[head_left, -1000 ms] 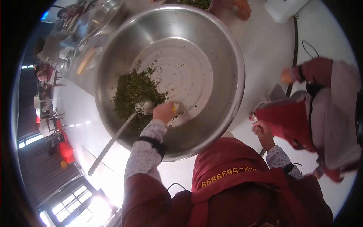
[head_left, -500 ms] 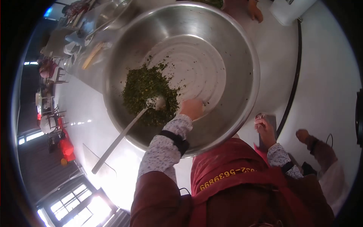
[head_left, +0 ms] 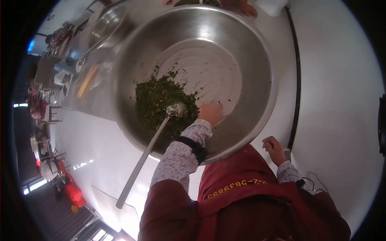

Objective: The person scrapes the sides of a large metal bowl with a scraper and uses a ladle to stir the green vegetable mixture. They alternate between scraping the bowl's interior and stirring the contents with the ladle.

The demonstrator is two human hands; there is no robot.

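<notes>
A wide stainless steel basin (head_left: 257, 44) stands in front of me. A heap of chopped green leaves (head_left: 155, 98) lies in its left part, with scattered bits on the bottom. A ladle (head_left: 144, 158) rests there, its round end in the greens and its long handle over the rim. My left hand (head_left: 211, 113) is inside the basin, closed in a fist beside the heap; what it holds, if anything, is hidden. My right hand (head_left: 275, 152) hangs outside the basin at the right, fingers curled, with nothing visible in them.
Another metal bowl (head_left: 105, 30) with a long-handled utensil stands at the upper left, near wooden sticks (head_left: 87, 80). A co-worker's hand (head_left: 247, 8) is by the far rim, near a container of greens (head_left: 197, 2). A black cable (head_left: 296, 72) runs down the right.
My view has shifted, showing more of the upper left. My right hand is now apart from the grey object it was near. The other person's arm at the lower right is gone from view.
</notes>
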